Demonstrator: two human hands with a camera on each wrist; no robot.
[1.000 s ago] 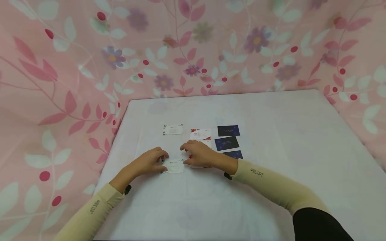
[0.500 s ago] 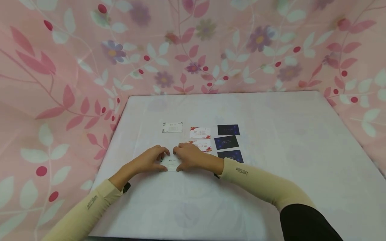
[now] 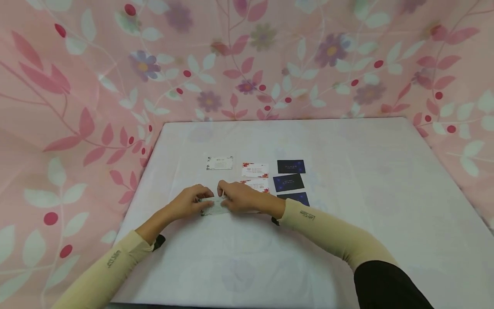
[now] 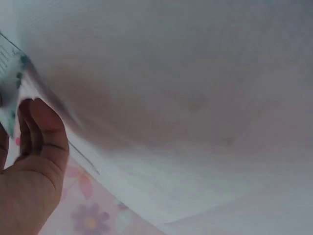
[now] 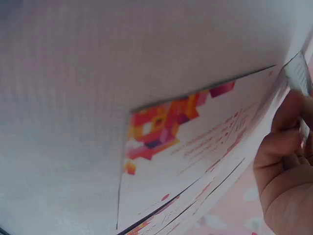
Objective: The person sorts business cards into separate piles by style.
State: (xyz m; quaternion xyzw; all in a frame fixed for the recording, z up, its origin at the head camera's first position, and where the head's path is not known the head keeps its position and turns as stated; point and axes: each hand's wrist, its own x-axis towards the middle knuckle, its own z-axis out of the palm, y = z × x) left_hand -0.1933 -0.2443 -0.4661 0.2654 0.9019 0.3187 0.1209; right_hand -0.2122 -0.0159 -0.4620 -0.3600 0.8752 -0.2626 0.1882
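In the head view a white business card with green leafy corners (image 3: pixel 214 209) stands tilted up between both hands, partly covered by fingers. The left hand (image 3: pixel 188 201) pinches its left side, thumb in front and fingers behind. At its right side, the right hand (image 3: pixel 242 198) pinches it between thumb and fingers. The left wrist view catches one corner of this card (image 4: pixel 11 73) near the left hand (image 4: pixel 39 166). The right wrist view has the card's edge (image 5: pixel 297 73) in the fingers of the right hand (image 5: pixel 286 171).
A similar leafy white card (image 3: pixel 220 163) lies farther back. White cards with red-orange corners (image 3: pixel 255 170) form a middle column, partly under the right arm. Dark blue cards (image 3: pixel 291 166) lie in a column to the right. A white cloth covers the table (image 3: pixel 366 180); floral fabric hangs behind.
The right hand has moved left from beside the red-cornered cards to the leafy card. That card, flat on the table before, is now raised and tilted between both hands.
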